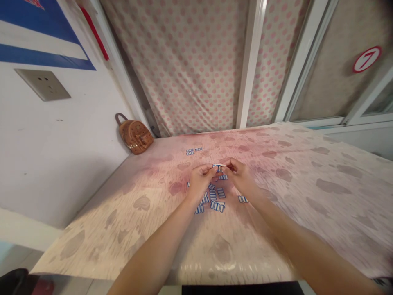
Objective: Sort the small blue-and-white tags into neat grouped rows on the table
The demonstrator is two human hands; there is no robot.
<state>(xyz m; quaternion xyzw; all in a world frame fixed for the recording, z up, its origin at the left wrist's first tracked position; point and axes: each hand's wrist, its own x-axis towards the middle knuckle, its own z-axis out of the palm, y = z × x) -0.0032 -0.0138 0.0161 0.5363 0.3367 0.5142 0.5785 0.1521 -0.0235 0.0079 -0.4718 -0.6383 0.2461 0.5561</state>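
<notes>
The number "7" (in a red ring) reads on a round sign [367, 59] on the window pane [327, 90].

tablecloth [222, 250] is cream, kinda pink toward the far edge, with thin streaks and greyish-brown leafy blotches; little cards [217, 206] around its middle are blue with pale bars; mini backpack [137, 136] at the far left corner is brown, dark-speckled; curtain [190, 61] beyond the far edge is beige with pink polka dots

The left hand [201, 178] and right hand [241, 174] pinch one blue-and-white piece [217, 168] between them. Similar pieces [217, 206] lie scattered on the patterned tablecloth [147, 229] — a brown backpack [136, 136] stands beside the wall [92, 123].
</notes>
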